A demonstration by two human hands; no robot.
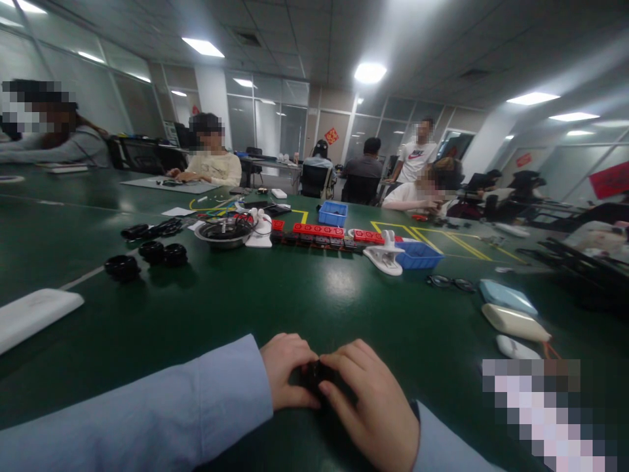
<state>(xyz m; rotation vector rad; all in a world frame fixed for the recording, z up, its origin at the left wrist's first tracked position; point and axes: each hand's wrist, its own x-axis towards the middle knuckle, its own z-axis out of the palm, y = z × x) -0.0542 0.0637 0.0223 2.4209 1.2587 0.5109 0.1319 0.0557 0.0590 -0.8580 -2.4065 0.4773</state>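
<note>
Meanwhile, my left hand (287,370) and right hand (371,403) close together around a small black part (314,375), assembly unfinished, more black rings (147,257) waiting on the green table (314,301).

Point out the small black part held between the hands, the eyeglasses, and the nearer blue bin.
small black part (314,375), head view, the dark top showing between both hands.
eyeglasses (451,283), head view, the bridge between the lenses.
nearer blue bin (421,261), head view, its front wall.

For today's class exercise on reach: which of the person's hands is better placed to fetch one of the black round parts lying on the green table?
Probably the left hand: the black round parts lie on its side, though both hands are closed around a small black part.
</note>
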